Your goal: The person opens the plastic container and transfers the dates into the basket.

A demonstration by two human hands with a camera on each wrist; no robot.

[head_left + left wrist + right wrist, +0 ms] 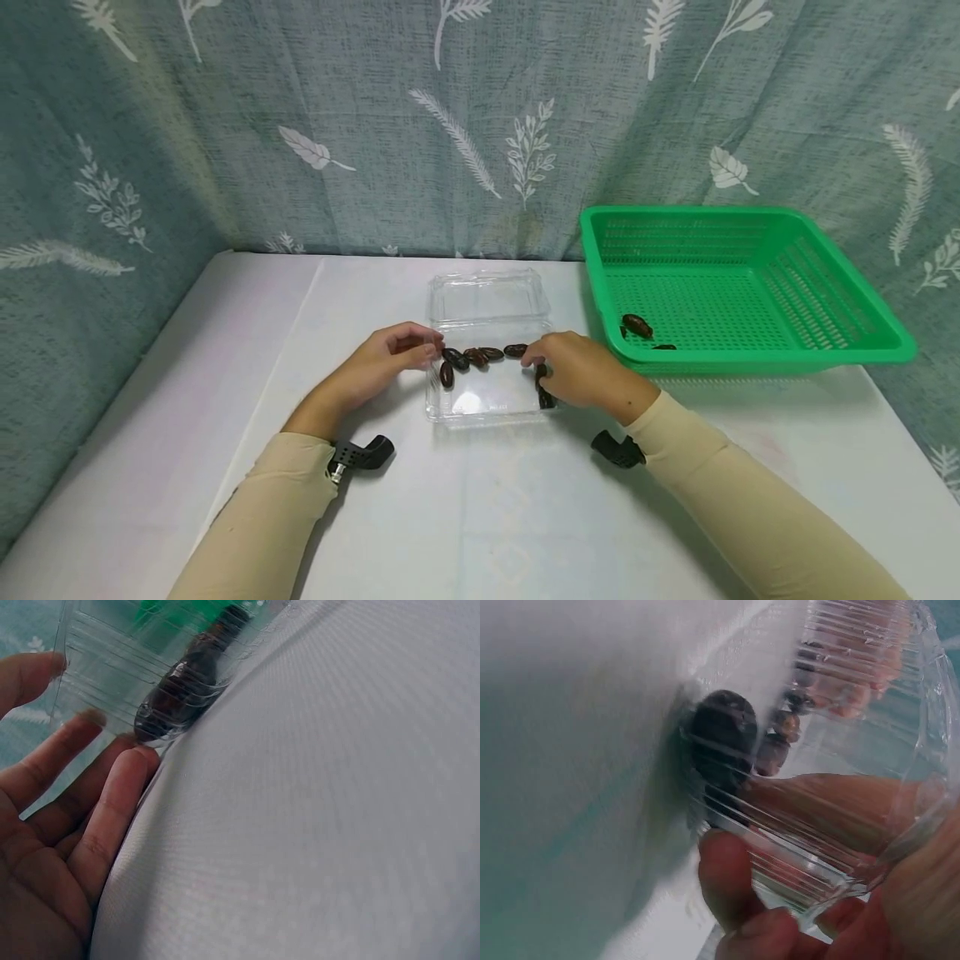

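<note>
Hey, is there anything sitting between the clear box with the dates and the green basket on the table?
Nothing visible does. The clear box sits left of the green basket, with only bare white table between them. The left hand and right hand grip the box's two sides.

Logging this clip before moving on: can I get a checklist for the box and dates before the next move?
1. Left hand on box edge: ok.
2. Right hand gripping box wall: ok; fingers curl round it.
3. Lid open: ok.
4. Dates inside box: ok.
5. Basket within reach, beside box: ok.
6. Exact date count in basket: cannot tell.
</note>
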